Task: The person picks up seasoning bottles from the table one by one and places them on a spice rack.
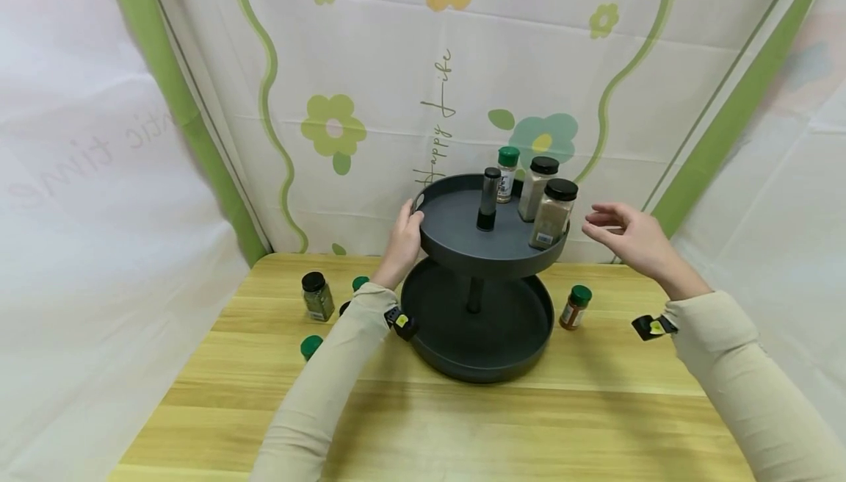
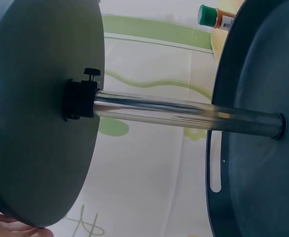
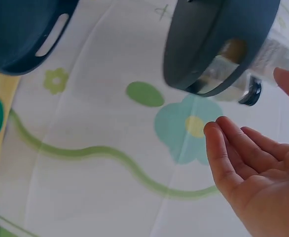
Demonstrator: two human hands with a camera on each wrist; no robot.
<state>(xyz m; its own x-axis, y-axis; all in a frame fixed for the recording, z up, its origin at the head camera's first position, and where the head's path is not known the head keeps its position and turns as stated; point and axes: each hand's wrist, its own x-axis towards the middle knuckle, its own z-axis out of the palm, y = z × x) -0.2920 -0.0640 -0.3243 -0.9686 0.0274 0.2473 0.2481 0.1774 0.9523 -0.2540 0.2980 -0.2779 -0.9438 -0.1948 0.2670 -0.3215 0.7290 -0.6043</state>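
Observation:
A dark two-tier turntable rack has a round upper tray [image 1: 456, 225] and a larger-looking lower tray [image 1: 429, 342], joined by a metal post [image 2: 154, 108]. My left hand [image 1: 399, 243] grips the upper tray's left rim by its handle slot; its fingers show at the rim in the left wrist view. On the upper tray stand two black-capped spice jars [image 1: 551, 217] [image 1: 534, 195], a green-capped shaker [image 1: 505, 177] and a slim black-ended grinder [image 1: 487, 203]. To the right of the tray my right hand [image 1: 631, 239] hovers apart from the jars, fingers loosely bent, holding nothing.
A green-capped jar with reddish contents [image 1: 575, 309] stands on the wooden table [image 1: 463, 430], right of the rack. Left of it are a black-capped jar of green herbs [image 1: 318, 298] and green caps [image 1: 311, 346], partly behind my left sleeve. A patterned curtain [image 1: 396, 48] hangs behind.

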